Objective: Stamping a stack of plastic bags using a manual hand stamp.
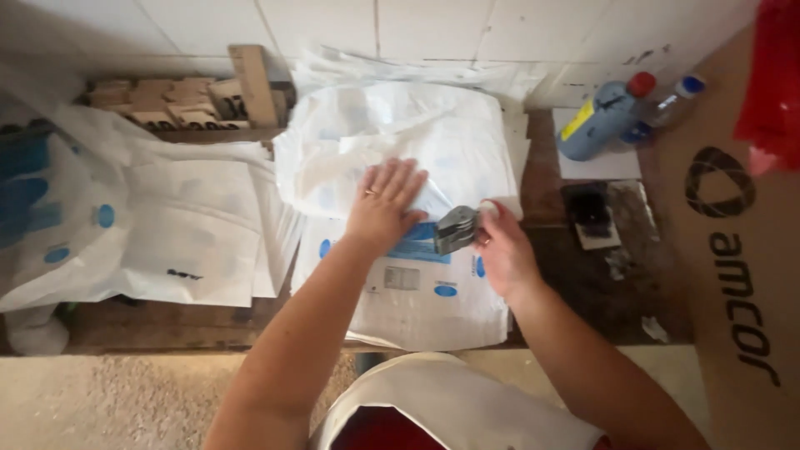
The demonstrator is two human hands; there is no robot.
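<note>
This looked like a small packing workshop or back room rather than a home. Stacks of white printed sacks covered a worn, stained wooden surface set against a chipped white tiled wall. Wooden blocks, a blue bottle with a red cap, an ink-blackened pad and a big brown cardboard carton lay around them.

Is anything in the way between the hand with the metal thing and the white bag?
Nothing visible. The right hand holds a grey metal tool right at the white bag, with no object between. The left hand lies flat on the bag pile beside it.
</note>
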